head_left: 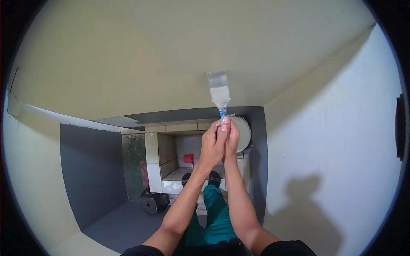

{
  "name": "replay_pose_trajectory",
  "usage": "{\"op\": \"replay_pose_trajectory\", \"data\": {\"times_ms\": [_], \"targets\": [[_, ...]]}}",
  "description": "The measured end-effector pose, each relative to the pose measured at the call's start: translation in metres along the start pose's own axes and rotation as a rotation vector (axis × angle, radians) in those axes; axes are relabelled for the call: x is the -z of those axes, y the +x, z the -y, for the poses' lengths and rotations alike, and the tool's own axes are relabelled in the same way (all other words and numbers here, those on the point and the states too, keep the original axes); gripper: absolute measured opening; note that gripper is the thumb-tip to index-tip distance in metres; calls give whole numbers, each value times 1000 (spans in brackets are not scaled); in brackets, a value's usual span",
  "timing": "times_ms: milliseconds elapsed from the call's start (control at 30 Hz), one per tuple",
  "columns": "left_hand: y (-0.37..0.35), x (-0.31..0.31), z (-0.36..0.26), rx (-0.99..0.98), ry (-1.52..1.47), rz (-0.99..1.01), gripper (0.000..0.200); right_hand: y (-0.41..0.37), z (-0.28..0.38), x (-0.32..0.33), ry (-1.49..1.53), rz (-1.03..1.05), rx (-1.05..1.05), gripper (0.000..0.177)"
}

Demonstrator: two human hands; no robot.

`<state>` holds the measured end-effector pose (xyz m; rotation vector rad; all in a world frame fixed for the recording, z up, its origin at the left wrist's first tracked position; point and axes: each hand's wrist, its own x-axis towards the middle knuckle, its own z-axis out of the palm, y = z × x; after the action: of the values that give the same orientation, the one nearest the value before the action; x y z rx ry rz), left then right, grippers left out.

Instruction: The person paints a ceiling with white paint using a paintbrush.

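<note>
Both of my hands are wrapped round the blue handle of a paintbrush [219, 92], stretched out in front of me. My left hand [212, 141] and my right hand [231, 138] press together, thumbs up along the handle. The brush points upward, its flat head overlapping the cream wall [162, 59] in this view. Thick white paint coats its middle part, and its tip looks greyish. Most of the handle is hidden by my fingers. Beyond my right hand, partly covered by it, stands a round white-topped bucket [242, 133].
Below lies a tiled basin or ledge [154, 162] with a red dipper [188, 159] in it. My dark shoes [215, 179] are at its front edge. A black stool-like object [154, 202] sits to the left. A pale wall [316, 141] rises close on the right.
</note>
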<state>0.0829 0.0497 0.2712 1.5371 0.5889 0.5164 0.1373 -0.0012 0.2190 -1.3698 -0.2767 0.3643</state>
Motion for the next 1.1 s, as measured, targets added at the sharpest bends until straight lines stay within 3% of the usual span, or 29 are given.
{"op": "replay_pose_trajectory", "data": {"times_ms": [100,267,367,533,767,867,1100], "targets": [[15,2,61,126,99,-35,48,16,-66,-3,-199,-48,-6,43],[24,6,120,418,308,-63,57,13,-163,5,-269,-88,-159,48],[20,7,136,427,281,-4,64,6,-182,14,-272,-107,-241,46],[9,2,154,481,254,29,64,-16,-163,19,-94,-163,-312,44],[22,2,188,571,212,66,65,-3,-176,18,-226,-219,-420,45],[34,2,217,512,170,105,66,7,-186,15,-207,-254,-462,47],[52,-1,220,517,80,140,62,26,-193,13,-287,-273,-478,47]]}}
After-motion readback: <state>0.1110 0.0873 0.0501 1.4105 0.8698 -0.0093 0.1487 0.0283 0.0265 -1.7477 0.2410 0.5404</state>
